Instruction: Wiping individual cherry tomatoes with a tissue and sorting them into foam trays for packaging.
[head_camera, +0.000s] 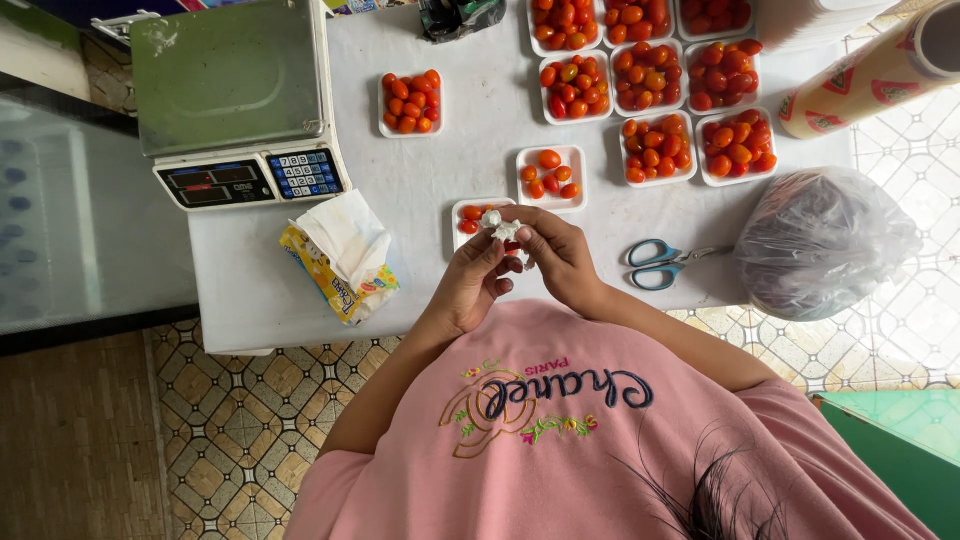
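My left hand (472, 282) and my right hand (556, 255) meet at the near edge of the white table (440, 170). Together their fingertips pinch a small crumpled white tissue (497, 227). A bit of red shows under the fingers; I cannot tell whether it is a held tomato. Just beyond the hands lies a small white tray (468, 214) with a few cherry tomatoes, partly hidden by the fingers. Another small tray (551, 177) with several tomatoes sits right behind it.
A digital scale (240, 100) stands at the far left, with a yellow tissue pack (340, 262) in front of it. Blue-handled scissors (660, 263) lie to the right, beside a tied plastic bag (820, 240). Several filled tomato trays (650, 80) and a wrap roll (880, 75) sit further back.
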